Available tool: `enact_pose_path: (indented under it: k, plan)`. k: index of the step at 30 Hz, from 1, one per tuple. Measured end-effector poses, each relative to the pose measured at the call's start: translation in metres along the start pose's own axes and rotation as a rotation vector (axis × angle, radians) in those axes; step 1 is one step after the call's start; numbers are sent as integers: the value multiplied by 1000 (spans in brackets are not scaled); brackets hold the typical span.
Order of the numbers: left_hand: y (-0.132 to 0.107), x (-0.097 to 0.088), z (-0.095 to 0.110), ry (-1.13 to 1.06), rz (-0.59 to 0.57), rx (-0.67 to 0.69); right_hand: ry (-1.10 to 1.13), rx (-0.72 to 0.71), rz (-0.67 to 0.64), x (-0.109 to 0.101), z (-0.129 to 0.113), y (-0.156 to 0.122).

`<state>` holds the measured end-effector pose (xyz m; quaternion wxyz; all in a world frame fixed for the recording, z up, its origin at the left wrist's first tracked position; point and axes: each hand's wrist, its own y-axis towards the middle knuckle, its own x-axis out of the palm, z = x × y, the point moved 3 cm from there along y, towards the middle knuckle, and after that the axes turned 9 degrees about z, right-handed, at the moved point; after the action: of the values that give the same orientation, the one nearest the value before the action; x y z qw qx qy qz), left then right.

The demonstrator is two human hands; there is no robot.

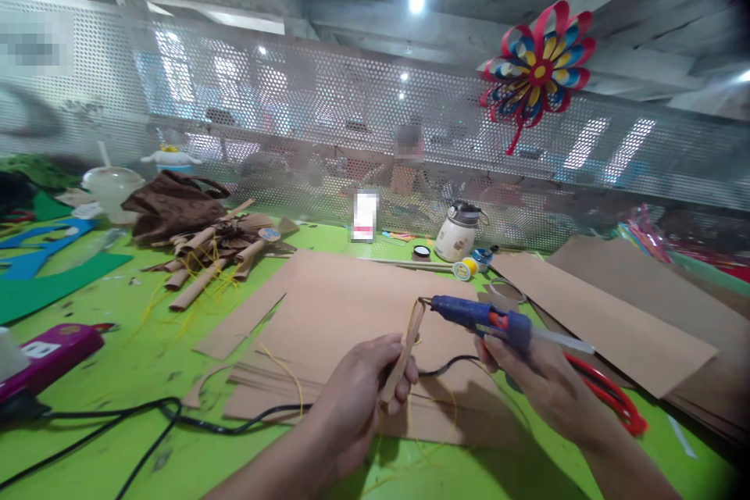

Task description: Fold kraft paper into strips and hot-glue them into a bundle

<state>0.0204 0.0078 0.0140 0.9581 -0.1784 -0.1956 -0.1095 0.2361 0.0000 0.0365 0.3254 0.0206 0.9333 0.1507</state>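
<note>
My left hand (375,375) is closed on a narrow folded strip of brown paper (405,351), held upright at a slant. In my right hand (527,383) is a blue hot glue gun (480,312) with a clear glue stick (562,341) coming out of its back. The gun's nozzle is at the strip's upper end; whether they touch I cannot tell. Yellow thread (433,445) hangs below the strip. Beneath both hands lie sheets of brown paper (351,297) on the green table (164,351).
Left of the paper lie rolled brown paper tubes (202,281) with yellow thread. A purple power strip (52,359) and black cord (234,428) are at front left. Behind stand a bottle (457,234) and yellow thread spool (466,269). Red-handled scissors (615,402) lie beside my right hand.
</note>
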Motion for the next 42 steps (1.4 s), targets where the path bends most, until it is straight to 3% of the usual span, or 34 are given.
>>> enact_pose_path:
  k: [17, 42]
  plan:
    - [-2, 0, 3, -54, 18, -15, -125, -32, 18, -2, -1, -5]
    - [-3, -1, 7, 37, 9, 38, -94, -74, 32, -4, -12, -6]
